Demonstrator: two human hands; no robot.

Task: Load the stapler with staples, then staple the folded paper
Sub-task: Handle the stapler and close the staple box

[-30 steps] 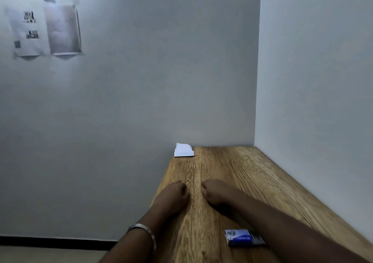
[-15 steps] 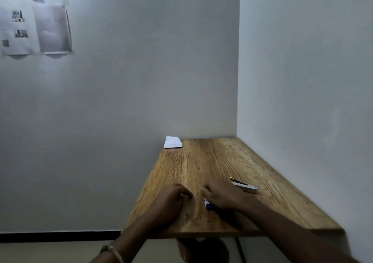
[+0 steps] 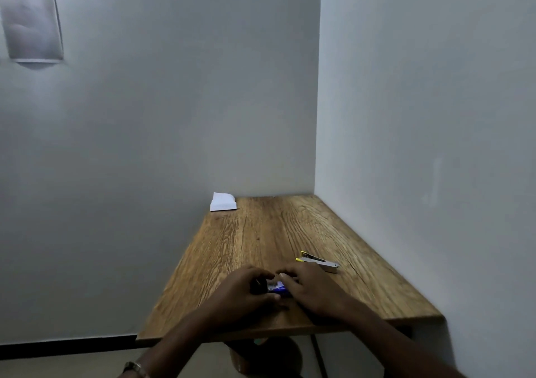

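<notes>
Bare forearms, metal wristwatch (image 3: 134,367)

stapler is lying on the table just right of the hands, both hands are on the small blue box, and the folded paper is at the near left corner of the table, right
Not quite: the folded paper sits at the far left corner of the table, against the wall, as the head view shows. The rest holds: the stapler lies just right of the hands, and the left hand and right hand are on the small blue box.

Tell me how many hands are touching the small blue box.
2. The left hand holds the blue box from its left side, and the right hand from its right; much of the box is hidden.
</notes>
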